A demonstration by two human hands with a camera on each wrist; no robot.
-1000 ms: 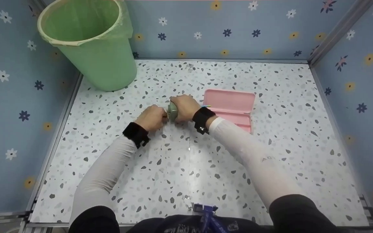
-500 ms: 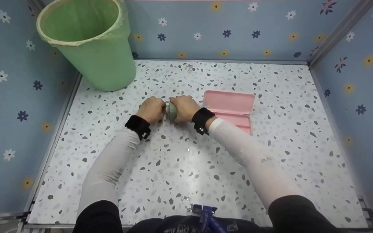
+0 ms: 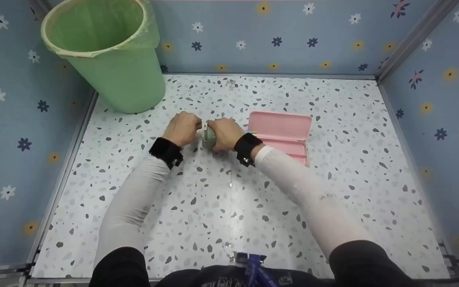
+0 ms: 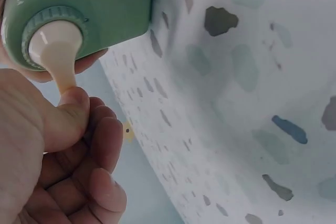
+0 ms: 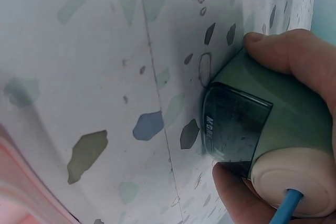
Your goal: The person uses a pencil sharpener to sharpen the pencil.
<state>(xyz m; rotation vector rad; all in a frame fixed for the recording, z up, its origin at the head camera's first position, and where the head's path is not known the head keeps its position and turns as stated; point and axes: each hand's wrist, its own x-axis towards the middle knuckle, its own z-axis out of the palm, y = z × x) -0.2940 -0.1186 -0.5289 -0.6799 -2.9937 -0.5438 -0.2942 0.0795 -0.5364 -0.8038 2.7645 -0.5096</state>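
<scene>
Gripping: left hand (image 3: 182,129) on crank (image 4: 56,50), right hand (image 3: 226,133) around sharpener (image 5: 294,114).
Pink case (image 3: 280,126): beside right hand.
Bin (image 3: 122,79): back-left.
Tabletop (image 3: 253,195): walled on three sides.

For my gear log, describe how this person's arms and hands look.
The left hand and right hand are bare. Black wristbands sit over whitish sleeves, the right one bearing a small dark marking; black sleeves show higher up.

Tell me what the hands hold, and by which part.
The sharpener: the right hand grips its body, the left hand pinches the end of its crank.
</scene>
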